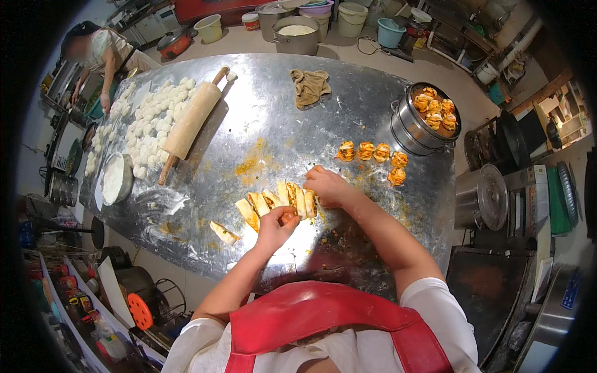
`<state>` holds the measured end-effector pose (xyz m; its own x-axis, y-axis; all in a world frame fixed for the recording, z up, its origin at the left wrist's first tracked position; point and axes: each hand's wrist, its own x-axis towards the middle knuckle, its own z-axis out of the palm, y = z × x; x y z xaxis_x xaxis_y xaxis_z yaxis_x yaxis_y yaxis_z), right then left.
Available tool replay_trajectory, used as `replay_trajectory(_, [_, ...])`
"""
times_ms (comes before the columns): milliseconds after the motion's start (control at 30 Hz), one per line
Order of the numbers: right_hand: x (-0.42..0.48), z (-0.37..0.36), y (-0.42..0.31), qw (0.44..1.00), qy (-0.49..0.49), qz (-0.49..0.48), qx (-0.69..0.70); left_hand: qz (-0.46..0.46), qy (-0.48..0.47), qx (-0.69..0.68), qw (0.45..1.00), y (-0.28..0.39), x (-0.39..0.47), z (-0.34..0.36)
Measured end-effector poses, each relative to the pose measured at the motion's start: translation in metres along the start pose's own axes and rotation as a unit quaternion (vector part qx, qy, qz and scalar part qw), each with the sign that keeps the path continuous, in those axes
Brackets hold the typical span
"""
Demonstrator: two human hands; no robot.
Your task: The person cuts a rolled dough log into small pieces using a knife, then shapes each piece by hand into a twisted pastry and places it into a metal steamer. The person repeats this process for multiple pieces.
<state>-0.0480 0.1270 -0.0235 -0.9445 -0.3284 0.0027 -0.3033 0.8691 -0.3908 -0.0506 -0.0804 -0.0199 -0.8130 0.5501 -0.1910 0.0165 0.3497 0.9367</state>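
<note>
A row of cut strips of filled dough (pixel 257 205), with orange filling showing between pale layers, lies on the steel table before me. My left hand (pixel 278 228) is at the near side of the row, thumb and forefinger close together against the strips' lower ends. Over the row's right end, my right hand (pixel 329 186) bends down beside the last strip (pixel 310 203); its fingertips are mostly hidden. Whether either hand grips a strip is not clear. One separate dough piece (pixel 225 233) lies left of my left hand. Several twisted filled buns (pixel 366 151) sit beyond my right hand.
A steel steamer (pixel 410 128) holding more twisted buns stands at the right. A rolling pin (pixel 193 121), many small dough pieces (pixel 156 119) and a flour bowl (pixel 116 179) occupy the left. A brown cloth (pixel 309 87) lies far back. A co-worker (pixel 109 53) leans in at the far left.
</note>
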Motion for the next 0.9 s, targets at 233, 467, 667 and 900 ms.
replay_trajectory(233, [-0.007, -0.013, -0.007, 0.97, -0.223, 0.086, -0.034, 0.006, -0.002, 0.004, 1.0, 0.012, 0.012, -0.001])
replay_trajectory(467, [-0.038, 0.022, 0.002, 0.992, -0.003, 0.047, 0.118, 0.11, -0.019, 0.037, 0.993, -0.003, 0.02, 0.012])
replay_trajectory(667, [-0.071, -0.006, -0.011, 0.91, -0.163, 0.147, 0.352, 0.306, -0.158, 0.242, 0.907, 0.019, 0.012, 0.02])
replay_trajectory(900, [-0.103, -0.03, -0.06, 0.922, 0.034, 0.112, 0.368, -0.191, -0.286, -0.314, 0.885, 0.021, 0.004, 0.012])
